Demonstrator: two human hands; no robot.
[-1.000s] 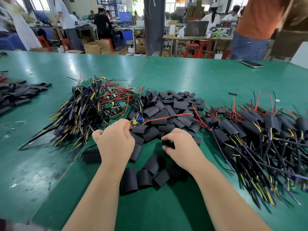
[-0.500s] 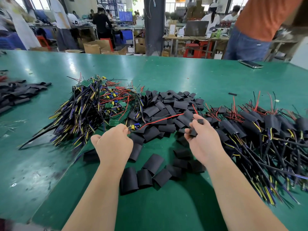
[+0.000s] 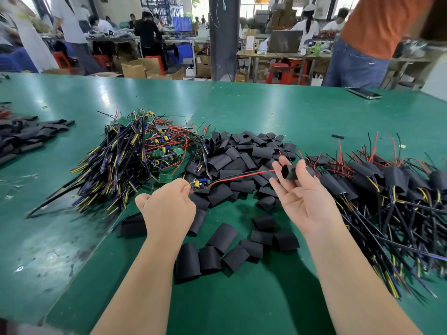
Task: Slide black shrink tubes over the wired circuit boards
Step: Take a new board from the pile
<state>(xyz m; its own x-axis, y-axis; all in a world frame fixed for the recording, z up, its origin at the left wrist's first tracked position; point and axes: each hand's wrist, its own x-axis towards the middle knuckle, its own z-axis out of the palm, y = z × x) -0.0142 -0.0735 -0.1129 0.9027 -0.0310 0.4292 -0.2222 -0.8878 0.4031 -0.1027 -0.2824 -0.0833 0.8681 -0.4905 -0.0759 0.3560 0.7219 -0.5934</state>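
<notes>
Right now my left hand (image 3: 169, 209) is clenched, knuckles up, its fingertips pinching a small wired circuit board (image 3: 198, 184) whose yellow and blue parts show just past them. From that pinch a red wire (image 3: 242, 176) runs across to my right hand (image 3: 306, 199), which is turned palm up. Its thumb and forefinger nip one black shrink tube (image 3: 289, 172), while the other three fingers lie loosely spread below it. The wire's far end reaches just beside the tube; I cannot tell whether it has entered the opening. Beyond both sets of fingertips, and between the two hands, lies the heap of loose shrink tubes (image 3: 242, 155) on the green table (image 3: 278, 112). Past the left knuckles and to their outer side sits the tangle of bare boards (image 3: 135, 160) with yellow, purple, black and red leads. To the outer side of the right fingers spreads the pile of boards already sleeved in black (image 3: 391, 182), wires trailing toward me. Nearer to me than the fingers, between my forearms, a few flattened tubes (image 3: 217, 252) lie scattered. Far beyond the right fingertips a phone (image 3: 364, 93) rests near the table's far edge, close to a person in an orange shirt (image 3: 379, 20).
</notes>
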